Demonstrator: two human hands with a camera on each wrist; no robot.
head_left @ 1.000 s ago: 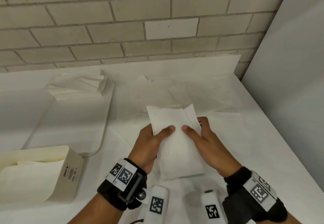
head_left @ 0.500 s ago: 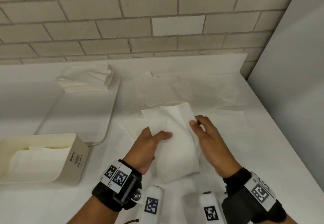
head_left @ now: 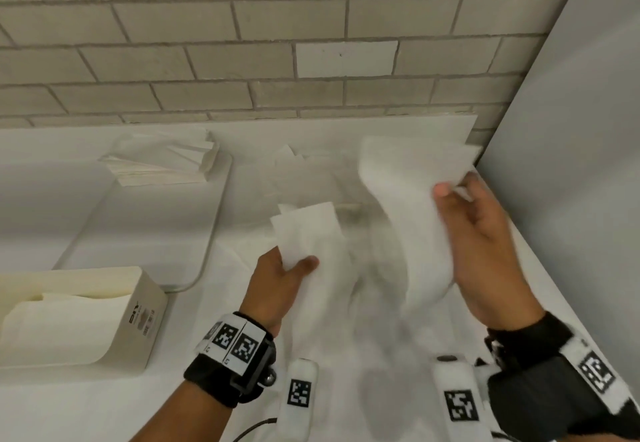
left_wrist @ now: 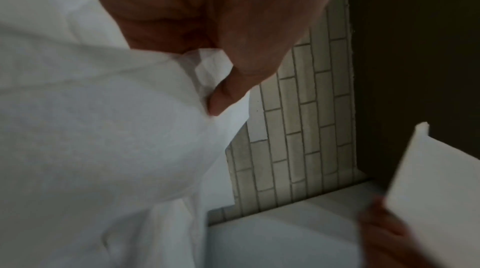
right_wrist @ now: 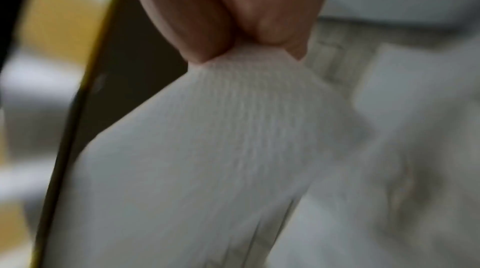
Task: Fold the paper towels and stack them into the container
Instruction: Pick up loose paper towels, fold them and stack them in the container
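The white table (head_left: 346, 130) is carrying everything, with loose paper sheets (head_left: 304, 178) lying flat near the wall. On its left a shallow tray (head_left: 145, 233) is holding a stack of folded towels (head_left: 162, 164) at its far end. In front of the tray, the cream container (head_left: 145, 317) is holding a folded towel – possibly more beneath it. Above the table, the paper towel (head_left: 398, 220) is hanging between both hands: the right hand (head_left: 485, 251) is pinching one upper corner, and the left hand (head_left: 277, 279) is pinching the other – thumb on top.
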